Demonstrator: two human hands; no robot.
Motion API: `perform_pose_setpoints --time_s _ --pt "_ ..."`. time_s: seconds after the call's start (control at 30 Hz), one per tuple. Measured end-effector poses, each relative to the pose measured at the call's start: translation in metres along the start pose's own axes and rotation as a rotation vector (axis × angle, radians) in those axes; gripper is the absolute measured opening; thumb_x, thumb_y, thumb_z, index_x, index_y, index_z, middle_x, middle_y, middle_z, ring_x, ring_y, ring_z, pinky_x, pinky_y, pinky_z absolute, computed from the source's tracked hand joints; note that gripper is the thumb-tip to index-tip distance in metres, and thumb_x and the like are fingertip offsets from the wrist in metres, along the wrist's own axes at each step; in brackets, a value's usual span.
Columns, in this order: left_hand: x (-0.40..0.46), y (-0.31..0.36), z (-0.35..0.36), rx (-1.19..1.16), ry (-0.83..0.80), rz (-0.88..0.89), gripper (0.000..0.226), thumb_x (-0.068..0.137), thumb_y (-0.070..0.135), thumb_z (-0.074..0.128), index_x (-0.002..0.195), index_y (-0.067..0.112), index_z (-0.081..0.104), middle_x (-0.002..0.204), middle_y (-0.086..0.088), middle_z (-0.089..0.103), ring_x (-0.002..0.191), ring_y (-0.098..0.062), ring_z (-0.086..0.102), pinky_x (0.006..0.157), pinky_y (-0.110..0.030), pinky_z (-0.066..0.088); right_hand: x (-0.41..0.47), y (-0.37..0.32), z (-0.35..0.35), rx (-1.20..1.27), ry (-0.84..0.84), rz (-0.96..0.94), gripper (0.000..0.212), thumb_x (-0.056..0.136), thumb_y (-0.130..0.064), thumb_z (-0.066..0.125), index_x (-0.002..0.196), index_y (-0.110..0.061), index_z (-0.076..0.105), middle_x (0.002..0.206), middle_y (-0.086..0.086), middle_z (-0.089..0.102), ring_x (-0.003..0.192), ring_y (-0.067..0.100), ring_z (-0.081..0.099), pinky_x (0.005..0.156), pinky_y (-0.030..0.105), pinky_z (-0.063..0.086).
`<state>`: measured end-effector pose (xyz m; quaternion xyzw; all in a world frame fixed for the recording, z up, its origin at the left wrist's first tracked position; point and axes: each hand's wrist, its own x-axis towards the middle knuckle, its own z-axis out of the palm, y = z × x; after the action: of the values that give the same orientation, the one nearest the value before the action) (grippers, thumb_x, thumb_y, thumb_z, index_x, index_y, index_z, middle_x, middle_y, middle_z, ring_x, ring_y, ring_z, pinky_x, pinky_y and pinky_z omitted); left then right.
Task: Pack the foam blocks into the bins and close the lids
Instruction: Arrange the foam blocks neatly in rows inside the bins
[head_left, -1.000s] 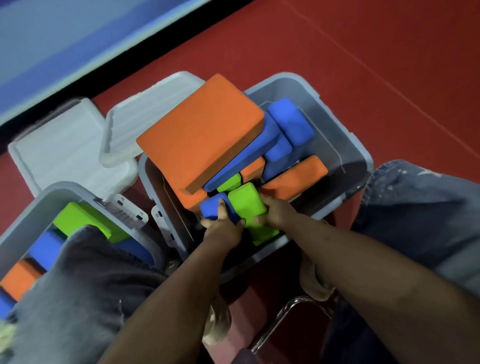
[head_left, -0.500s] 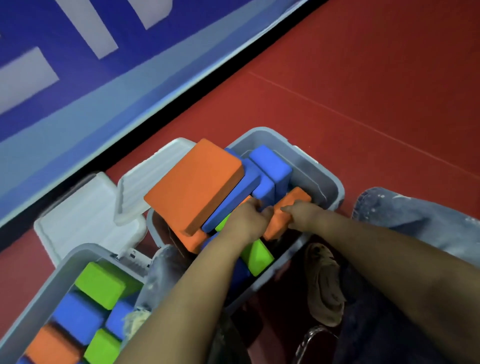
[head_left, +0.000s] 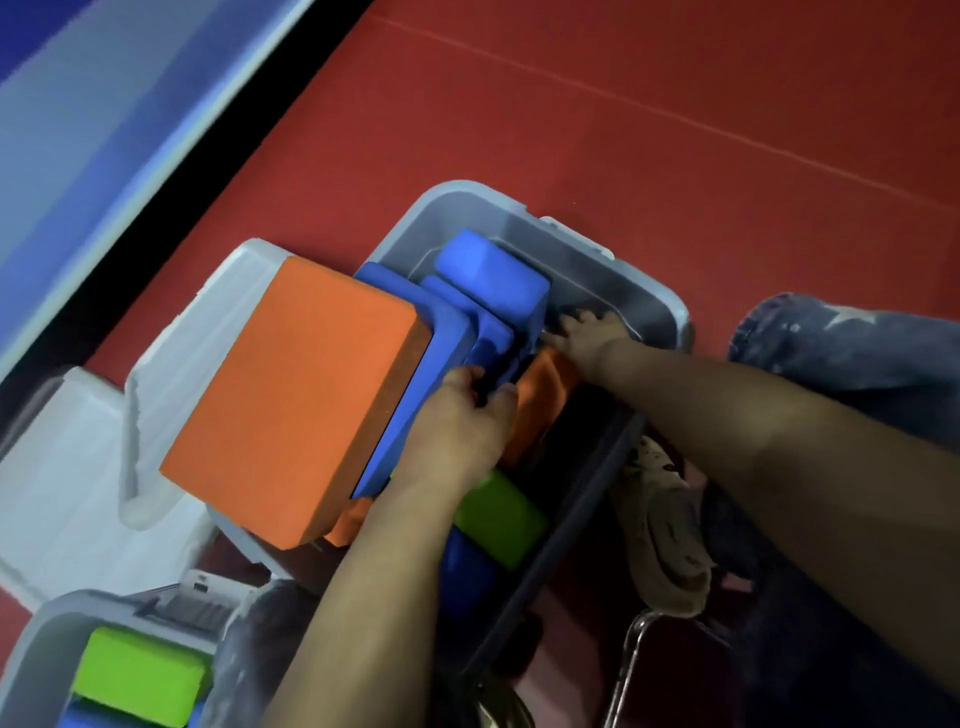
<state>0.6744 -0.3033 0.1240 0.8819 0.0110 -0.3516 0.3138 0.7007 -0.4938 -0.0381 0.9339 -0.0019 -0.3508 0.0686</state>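
We look down at a grey plastic bin (head_left: 654, 291) on a red floor (head_left: 675, 130), crowded with foam blocks. A large orange block (head_left: 296, 400) leans against the bin's left rim and sticks out well above it. A long blue block (head_left: 410, 374) stands on edge right beside it, with more blue blocks (head_left: 491, 275) packed toward the bin's far corner. Lower in the bin lie a smaller orange block (head_left: 540, 405), a green block (head_left: 498, 514) and another blue one near the bin's near edge.

Our left hand (head_left: 462, 431) grips the edge of the long blue block, fingers curled over it. Our right hand (head_left: 587, 332) reaches down inside the bin against its right wall, next to the blue blocks; its fingers seem to press there, but we cannot tell whether they grasp anything.

Two white lids (head_left: 171, 374) lie on the floor left of the bin, not yet fitted. A second bin (head_left: 47, 634) shows at the bottom left corner of the view, holding a green block (head_left: 135, 675) and a blue one, also open.

We judge the packing to be well along but unfinished: the blocks are all in bins, yet this pile stands too high for a lid to shut. The tall blocks need to be laid flatter, and both lids remain to be closed.
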Motion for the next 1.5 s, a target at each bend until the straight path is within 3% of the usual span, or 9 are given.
perform_pose_setpoints --time_s 0.3,0.5,0.63,0.83,1.0,1.13,1.33,1.43,1.5 --pt "0.012 -0.008 -0.006 0.07 -0.06 -0.062 0.036 0.095 0.04 0.051 0.125 0.022 0.054 0.115 0.001 0.06 0.109 -0.021 0.057 0.091 -0.026 0.043 0.03 -0.001 0.019 -0.123 -0.036 -0.031 0.05 0.101 -0.027 0.03 0.15 -0.027 0.016 0.158 0.004 0.014 0.144 0.028 0.015 0.11 0.046 0.024" --pt "0.011 -0.011 -0.011 0.11 -0.087 -0.082 0.021 0.096 0.041 0.048 0.11 0.026 0.052 0.101 0.003 0.052 0.095 -0.019 0.053 0.081 -0.024 0.039 0.021 0.009 0.015 -0.145 -0.002 -0.149 0.042 0.1 -0.023 0.03 0.142 -0.022 0.032 0.145 0.008 0.03 0.131 0.035 0.033 0.105 0.048 0.032" --pt "0.008 -0.013 -0.017 0.124 -0.068 -0.058 0.041 0.096 0.04 0.049 0.131 0.02 0.05 0.126 -0.003 0.057 0.118 -0.022 0.052 0.093 -0.026 0.039 0.004 0.015 0.011 -0.126 0.007 -0.186 0.042 0.098 -0.018 0.034 0.14 -0.019 0.034 0.143 0.01 0.029 0.125 0.035 0.037 0.099 0.05 0.038" --pt "0.001 -0.011 -0.007 0.204 -0.07 0.033 0.041 0.096 0.041 0.048 0.13 0.018 0.049 0.125 -0.004 0.058 0.112 -0.023 0.056 0.092 -0.03 0.043 -0.015 0.018 0.005 -0.102 0.006 -0.189 0.056 0.089 -0.015 0.052 0.14 -0.02 0.03 0.139 0.009 0.025 0.121 0.035 0.034 0.09 0.053 0.042" --pt "0.002 -0.023 0.009 0.423 -0.315 0.007 0.048 0.098 0.042 0.04 0.138 0.016 0.042 0.134 -0.008 0.052 0.119 -0.026 0.053 0.095 -0.034 0.044 -0.024 0.028 -0.001 -0.15 0.052 -0.29 0.084 0.073 -0.027 0.074 0.142 -0.015 0.027 0.136 0.007 0.03 0.119 0.032 0.035 0.086 0.047 0.048" --pt "0.004 -0.027 0.014 0.485 -0.327 -0.008 0.046 0.099 0.038 0.039 0.138 0.013 0.041 0.134 -0.009 0.05 0.115 -0.026 0.055 0.087 -0.033 0.044 -0.03 0.029 -0.017 -0.224 0.063 -0.351 0.094 0.067 -0.035 0.079 0.142 -0.014 0.027 0.139 0.007 0.03 0.122 0.03 0.034 0.087 0.044 0.048" --pt "-0.003 -0.027 0.03 0.527 -0.428 0.043 0.052 0.1 0.035 0.04 0.146 0.014 0.033 0.149 -0.011 0.038 0.131 -0.028 0.043 0.101 -0.03 0.037 -0.062 0.021 -0.051 -0.262 0.233 -0.46 0.088 0.062 -0.042 0.073 0.138 -0.018 0.037 0.132 0.008 0.04 0.117 0.032 0.04 0.082 0.04 0.045" --pt "-0.003 -0.034 0.031 0.481 -0.34 0.047 0.047 0.099 0.036 0.042 0.139 0.012 0.042 0.142 -0.011 0.046 0.127 -0.027 0.046 0.094 -0.029 0.038 -0.081 0.01 -0.075 -0.178 0.447 -0.558 0.084 0.05 -0.046 0.075 0.125 -0.014 0.053 0.115 0.012 0.055 0.1 0.035 0.053 0.077 0.041 0.046" --pt "-0.005 -0.041 0.026 0.416 -0.224 0.069 0.042 0.097 0.039 0.043 0.129 0.011 0.047 0.131 -0.013 0.054 0.117 -0.029 0.053 0.086 -0.03 0.04 -0.1 0.0 -0.093 -0.138 0.491 -0.568 0.088 0.052 -0.045 0.074 0.131 -0.015 0.049 0.119 0.011 0.054 0.105 0.033 0.05 0.084 0.044 0.045"
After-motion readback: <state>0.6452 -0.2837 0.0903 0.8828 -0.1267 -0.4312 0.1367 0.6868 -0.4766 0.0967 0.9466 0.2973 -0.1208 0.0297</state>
